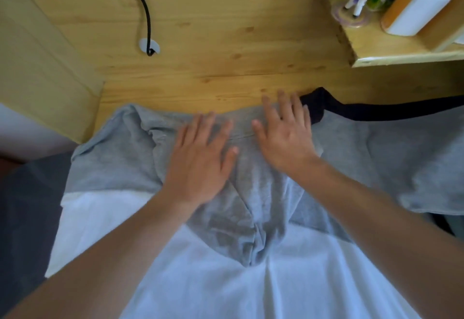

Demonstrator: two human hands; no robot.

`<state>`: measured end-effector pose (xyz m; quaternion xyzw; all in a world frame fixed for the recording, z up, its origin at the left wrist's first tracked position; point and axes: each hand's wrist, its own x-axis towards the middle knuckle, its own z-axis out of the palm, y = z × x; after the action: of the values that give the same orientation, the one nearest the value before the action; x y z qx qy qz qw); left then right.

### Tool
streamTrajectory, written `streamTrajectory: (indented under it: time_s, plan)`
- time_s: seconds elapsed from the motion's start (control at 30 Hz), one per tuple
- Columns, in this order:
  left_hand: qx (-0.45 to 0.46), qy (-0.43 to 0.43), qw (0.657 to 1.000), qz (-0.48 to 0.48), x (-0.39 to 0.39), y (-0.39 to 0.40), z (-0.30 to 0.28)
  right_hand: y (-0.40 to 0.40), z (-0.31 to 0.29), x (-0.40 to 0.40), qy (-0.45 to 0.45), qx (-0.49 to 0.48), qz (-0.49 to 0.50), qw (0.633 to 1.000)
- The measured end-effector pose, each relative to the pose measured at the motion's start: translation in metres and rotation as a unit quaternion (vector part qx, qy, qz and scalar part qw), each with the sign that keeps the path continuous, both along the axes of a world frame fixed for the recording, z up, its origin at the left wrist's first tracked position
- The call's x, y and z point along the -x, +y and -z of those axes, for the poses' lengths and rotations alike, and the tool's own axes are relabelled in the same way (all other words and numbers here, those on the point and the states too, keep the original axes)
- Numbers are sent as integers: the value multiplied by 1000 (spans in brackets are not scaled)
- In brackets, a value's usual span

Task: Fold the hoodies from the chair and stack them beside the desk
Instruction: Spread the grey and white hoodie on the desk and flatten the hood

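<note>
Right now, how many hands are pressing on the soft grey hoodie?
2. The left hand lies flat on the grey cotton hoodie near its middle; the right hand lies flat beside it, fingertips reaching the hoodie's far edge on the wooden desk.

Bare forearms (no sleeves), white garment (226, 281)

Grey hoodie (263, 193), black cable (147, 15), knotty yellow-brown desk (226, 42).

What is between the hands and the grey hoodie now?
Nothing visible. The left hand and the right hand both lie flat, fingers spread, directly on the grey hoodie at the desk edge.
</note>
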<state>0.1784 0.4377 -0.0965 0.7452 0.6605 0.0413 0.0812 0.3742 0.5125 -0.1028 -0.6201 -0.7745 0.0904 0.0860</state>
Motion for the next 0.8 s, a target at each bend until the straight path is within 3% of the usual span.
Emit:
streamTrajectory:
  time_s: [0.07, 0.17, 0.33, 0.43, 0.5, 0.57, 0.63, 0.7, 0.77, 0.8]
  plan:
    - [50, 30, 994, -93, 33, 20, 16, -4, 15, -3, -67, 96, 23, 993]
    - [120, 11, 973, -198, 77, 25, 40, 2, 26, -19, -113, 108, 48, 987]
    - [158, -37, 973, -164, 93, 31, 27, 1, 11, -5, -145, 132, 62, 979]
    - [14, -77, 984, -160, 103, -1, 17, -17, -17, 31, -69, 56, -6, 996]
    - [-70, -136, 968, -200, 112, -53, 13, -50, -26, 64, 17, 43, -96, 994]
    - [-69, -173, 940, -286, 125, -119, 17, -88, -14, 88, 11, 76, -147, 986]
    - [-14, -214, 897, -386, 145, -179, 23, -113, 4, 98, -59, 102, -177, 977]
    - [37, -305, 817, -487, 169, -219, 26, -120, 15, 100, -109, 122, -179, 970]
    - [68, -414, 686, -594, 196, -230, 19, -118, 10, 105, -125, 126, -157, 971]
    - [81, -480, 603, -632, 208, -231, 18, -117, 6, 110, -129, 122, -142, 974]
